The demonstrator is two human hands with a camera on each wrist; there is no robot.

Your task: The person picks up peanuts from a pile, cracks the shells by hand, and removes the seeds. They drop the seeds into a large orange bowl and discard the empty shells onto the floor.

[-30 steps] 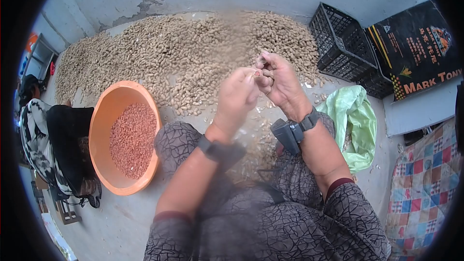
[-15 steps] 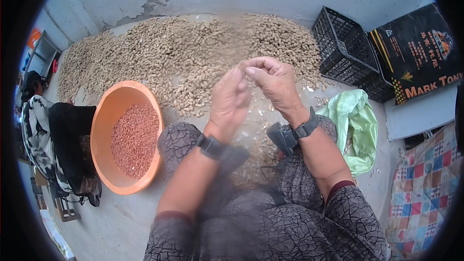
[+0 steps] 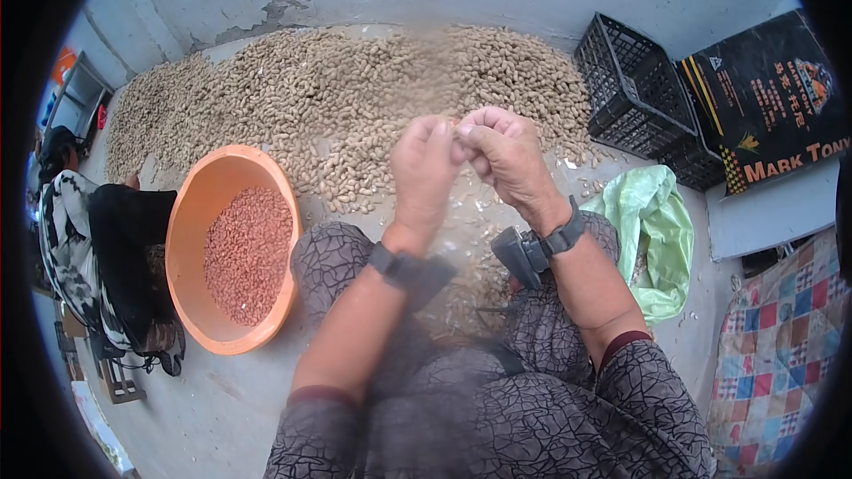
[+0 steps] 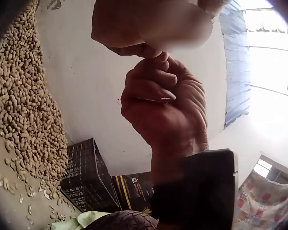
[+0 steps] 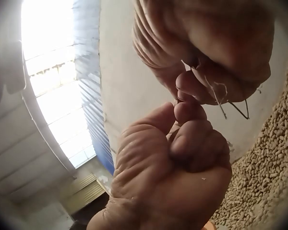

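Note:
My two hands meet fingertip to fingertip in front of the heap of unshelled peanuts point(image 3: 293, 98). The left hand point(image 3: 422, 179) and the right hand point(image 3: 513, 164) both pinch a peanut point(image 3: 456, 124), mostly hidden by the fingers. Thin dry stems point(image 5: 221, 98) poke out from under the right hand's curled fingers in the right wrist view. That palm also shows in the left wrist view, with a thin stem point(image 4: 151, 99) across it. Left of my knee, an orange basin point(image 3: 185, 253) holds shelled red peanut kernels point(image 3: 248, 257).
At the right stand black plastic crates point(image 3: 635, 89), a black printed sack point(image 3: 763, 93) and an open green bag point(image 3: 652, 239). Loose shells point(image 3: 479, 275) lie on the floor between my legs. Another person point(image 3: 80, 248) sits at the far left.
A second ago a peanut with its red kernel showed between the fingers. Half a second ago the left hand was tilted and blurred; now both hands' fingertips are pressed together again.

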